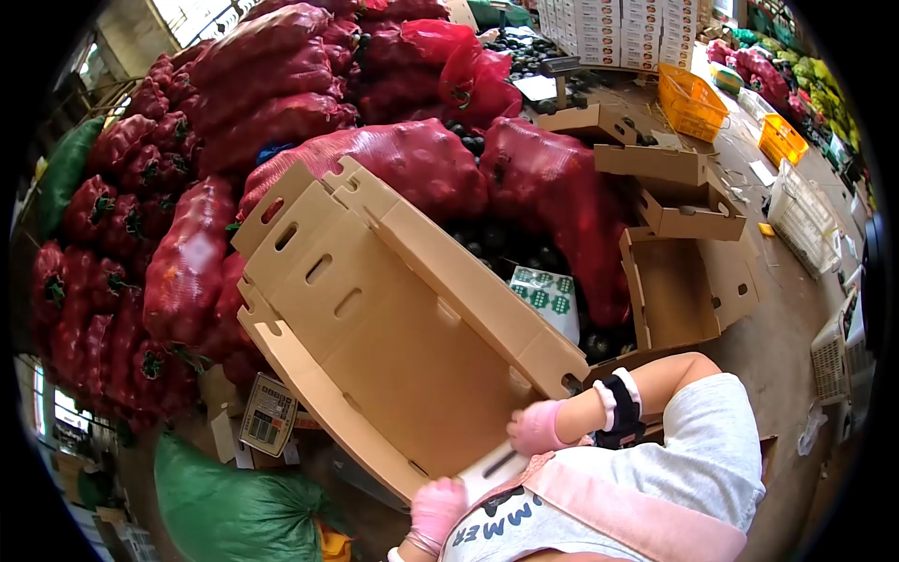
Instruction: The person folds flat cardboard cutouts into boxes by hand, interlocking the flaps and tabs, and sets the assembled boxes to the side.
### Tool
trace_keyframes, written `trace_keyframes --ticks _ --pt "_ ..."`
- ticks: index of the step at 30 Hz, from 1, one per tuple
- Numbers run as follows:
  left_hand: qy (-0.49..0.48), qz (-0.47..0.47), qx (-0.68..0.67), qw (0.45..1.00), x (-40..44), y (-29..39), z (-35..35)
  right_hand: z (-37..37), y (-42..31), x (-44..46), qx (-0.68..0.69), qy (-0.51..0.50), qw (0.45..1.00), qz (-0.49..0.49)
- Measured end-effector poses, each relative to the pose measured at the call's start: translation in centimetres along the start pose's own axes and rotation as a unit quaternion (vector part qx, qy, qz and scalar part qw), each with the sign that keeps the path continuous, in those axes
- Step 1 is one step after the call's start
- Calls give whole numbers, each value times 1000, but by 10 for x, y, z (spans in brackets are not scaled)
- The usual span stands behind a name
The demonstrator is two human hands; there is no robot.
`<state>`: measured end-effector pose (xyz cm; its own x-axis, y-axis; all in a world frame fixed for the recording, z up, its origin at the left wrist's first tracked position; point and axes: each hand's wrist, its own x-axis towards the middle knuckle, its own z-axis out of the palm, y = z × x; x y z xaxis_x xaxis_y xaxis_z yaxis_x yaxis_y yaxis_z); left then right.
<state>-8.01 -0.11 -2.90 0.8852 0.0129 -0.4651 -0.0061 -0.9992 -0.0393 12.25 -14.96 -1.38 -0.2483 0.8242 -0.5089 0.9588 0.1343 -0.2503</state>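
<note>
A large brown cardboard box (403, 347) lies tilted in front of me, its inside facing up and its slotted end flap (300, 229) spread open at the far side. My left hand (438, 506), in a pink glove, is closed on the near left corner. Also gloved in pink, my right hand (538, 426) grips the near end by the right corner, fingers curled over the edge. Between the hands, the near end of the box rests close to my chest. Just beyond its right wall, a sheet of green-and-white stickers (547, 302) lies on dark green produce (496, 242).
Red mesh sacks (393, 164) are piled behind and to the left. Open cardboard boxes (670, 290) stand at the right. A green sack (229, 501) sits at lower left. Orange crates (691, 103) and a white crate (803, 220) stand farther right.
</note>
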Motion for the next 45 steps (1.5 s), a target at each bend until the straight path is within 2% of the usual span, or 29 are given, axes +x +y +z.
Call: trace_keyframes --ticks 1,2,3,6,9,12,14,15,16,17,18,19,20,21,22,23,24,25,26,28,31,34,35,38,39,40,42,45 --pt "-27 51 -104 993 1 1 11 -1 0 5 16 -88 996 -28" --pt "-52 99 -207 972 2 0 37 32 0 29 94 -142 985 -17" --pt "-85 127 -263 953 4 1 52 39 3 34 112 -159 981 -29" --pt "-101 96 -258 956 24 0 48 48 12 39 154 -194 968 -38" --pt "-82 74 -276 955 39 -6 43 41 18 23 176 -188 966 4" --pt "-28 63 -349 934 42 -13 33 35 11 5 168 -151 970 88" --pt "92 48 -429 897 29 -31 15 19 9 -6 137 -146 973 112" --pt "183 24 -465 866 20 -41 6 -9 9 -20 99 -174 978 58" --pt "293 -12 -492 820 9 -55 -5 -34 15 -32 129 -107 984 -64" --pt "401 -65 -518 753 2 -69 -13 -52 27 -43 170 -8 981 -96" --pt "491 -109 -541 674 -4 -88 -22 -64 44 -54 186 159 969 -36" --pt "543 -130 -571 602 -3 -110 -34 -69 65 -54 172 327 926 76" --pt "555 -128 -612 548 0 -131 -45 -74 94 -42 156 468 853 171" --pt "541 -114 -659 510 6 -150 -51 -81 124 -28 176 554 792 185" --pt "512 -96 -696 494 21 -168 -49 -93 152 -12 196 603 754 169" --pt "482 -80 -731 477 35 -187 -47 -104 172 9 480 544 688 -3" --pt "452 -65 -757 468 42 -184 -59 -94 204 35 591 501 628 -66" --pt "409 -89 -748 515 69 -219 -28 -101 213 45 530 484 692 -81" --pt "402 -80 -712 570 74 -217 -35 -104 221 61 587 464 651 -129" --pt "409 -11 -695 592 90 -215 -53 -121 218 67 526 463 703 -118" --pt "397 -144 -605 675 84 -199 -51 -123 186 40 606 467 633 -118" --pt "341 -13 -760 553 72 -192 -63 -117 181 25 658 472 558 -183" --pt "354 17 -794 494 83 -200 -44 -117 176 23 648 501 535 -205" --pt "444 51 -618 647 73 -189 -66 -119 158 18 520 581 625 -43" --pt "433 21 -653 620 72 -184 -74 -121 148 26 403 658 635 23" --pt "423 -7 -686 592 73 -177 -83 -124 136 22 303 654 681 129" --pt "396 -63 -750 526 76 -165 -90 -131 122 13 123 664 724 140" --pt "314 -17 -817 483 87 -188 -71 -127 138 16 254 643 719 74"
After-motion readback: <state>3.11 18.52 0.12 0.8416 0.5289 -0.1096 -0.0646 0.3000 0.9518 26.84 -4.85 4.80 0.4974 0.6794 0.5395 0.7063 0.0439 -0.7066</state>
